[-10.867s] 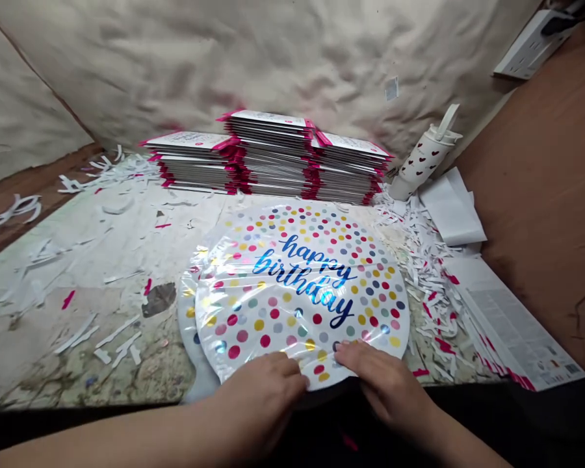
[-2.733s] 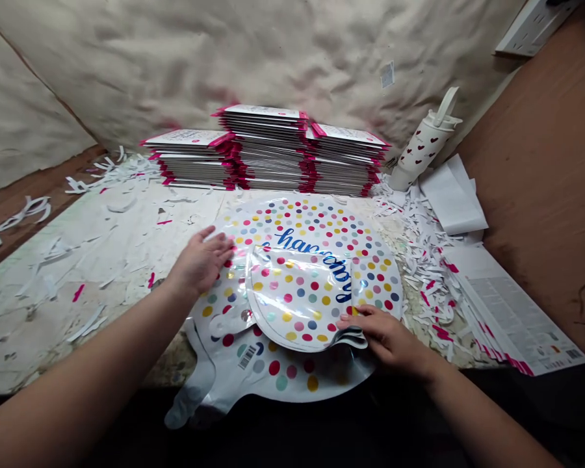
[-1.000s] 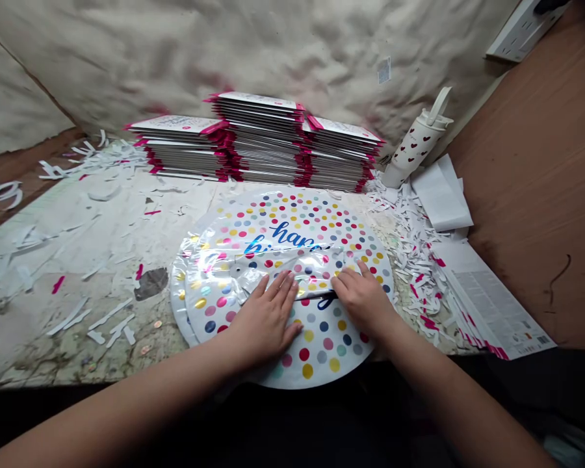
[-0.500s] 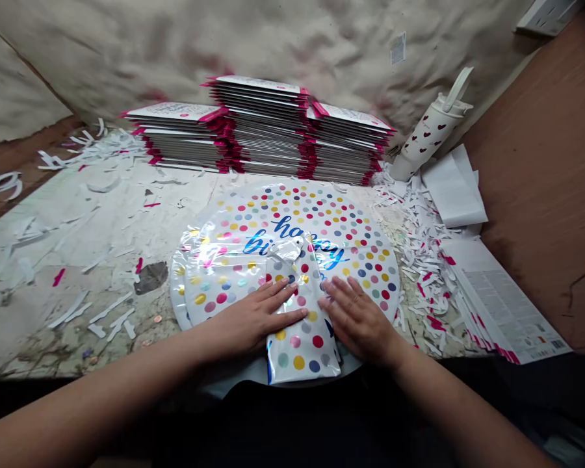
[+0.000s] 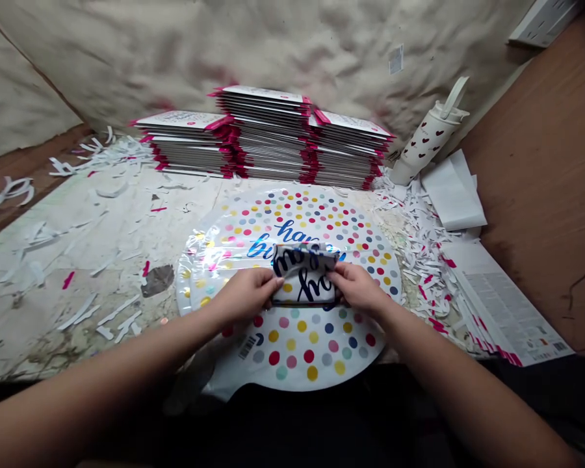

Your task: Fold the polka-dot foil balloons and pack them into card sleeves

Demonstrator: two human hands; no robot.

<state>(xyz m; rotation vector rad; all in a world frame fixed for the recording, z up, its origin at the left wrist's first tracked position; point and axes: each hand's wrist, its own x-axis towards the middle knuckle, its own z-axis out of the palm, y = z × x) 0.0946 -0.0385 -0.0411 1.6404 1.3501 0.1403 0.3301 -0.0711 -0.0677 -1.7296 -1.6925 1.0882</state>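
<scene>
A folded foil balloon (image 5: 305, 279) with dark blue lettering is held between both hands, above the middle of the flat balloons. My left hand (image 5: 253, 289) pinches its left edge, thumb on top. At its right edge, my right hand (image 5: 355, 283) has closed thumb and fingers round the foil. Beneath lie flat round balloons (image 5: 312, 344), white with coloured dots and blue "happy" lettering partly covered by the folded piece. A barcode shows near their lower left, above a pale neck that reaches the table's front edge.
Three stacks of pink-edged card packets (image 5: 273, 140) stand at the back. A white tumbler with hearts (image 5: 426, 143) leans at the back right, near white paper (image 5: 453, 192), shredded strips (image 5: 422, 260) and fanned printed cards (image 5: 511, 305). More scraps lie on the table's left (image 5: 92, 227).
The long folded balloon that lay under both flat hands is now a shorter bundle, lifted by its sides with lettering showing. Both hands have gone from spread to pinching.
</scene>
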